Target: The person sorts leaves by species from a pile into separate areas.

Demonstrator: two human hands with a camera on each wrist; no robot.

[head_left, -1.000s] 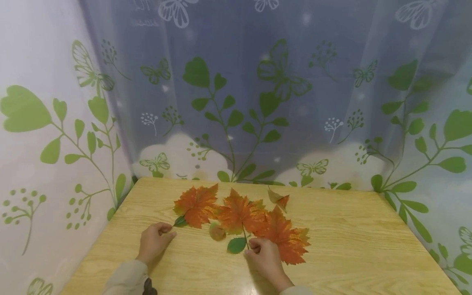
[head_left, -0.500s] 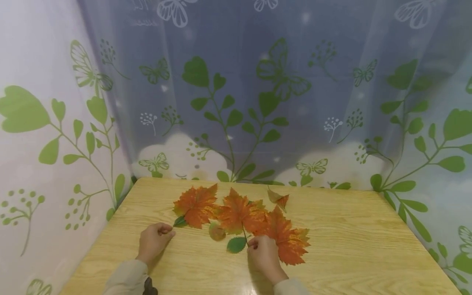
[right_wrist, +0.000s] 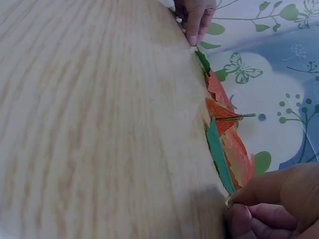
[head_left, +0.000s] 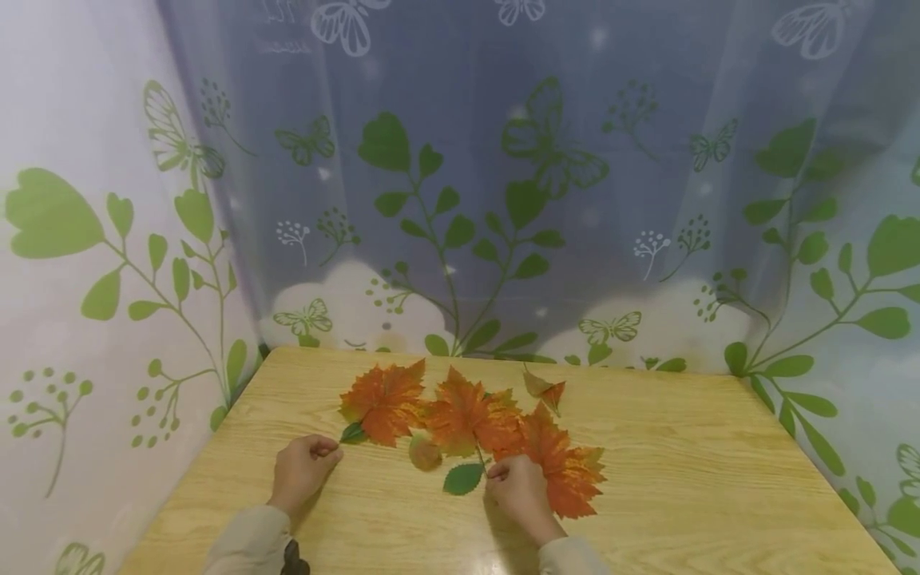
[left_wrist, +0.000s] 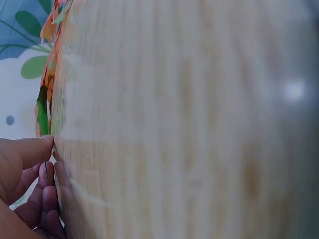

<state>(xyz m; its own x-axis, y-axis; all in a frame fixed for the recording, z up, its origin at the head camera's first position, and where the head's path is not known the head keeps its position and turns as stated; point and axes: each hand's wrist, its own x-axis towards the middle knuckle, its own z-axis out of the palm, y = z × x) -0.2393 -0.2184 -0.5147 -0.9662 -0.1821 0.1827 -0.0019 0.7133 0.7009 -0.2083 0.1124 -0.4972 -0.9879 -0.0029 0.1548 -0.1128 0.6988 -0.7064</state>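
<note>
Orange artificial maple leaves lie in a row on the table: a left leaf [head_left: 384, 403], a middle leaf [head_left: 463, 407] and a right leaf [head_left: 564, 463]. At the left end, my left hand [head_left: 303, 473] pinches the thin stem of a small green leaf [left_wrist: 43, 109], seen edge-on in the left wrist view. My right hand [head_left: 523, 493] pinches a brown leaf stem [head_left: 481, 457] that runs down from the middle leaf. Beside that stem lies a green serrated leaf [head_left: 463, 479]. The stem's end is hidden in the right fingers.
A curled brownish leaf [head_left: 425, 453] lies between the left and middle leaves. Farther back rests a folded green-and-orange leaf [head_left: 544, 388]. Wood-grain table [head_left: 690, 471] surrounds them, and a printed curtain [head_left: 460, 200] stands along its back and sides.
My right hand has shifted slightly up and to the right, still pinching the stem, which slants a little more. My left hand and the leaves stay nearly the same.
</note>
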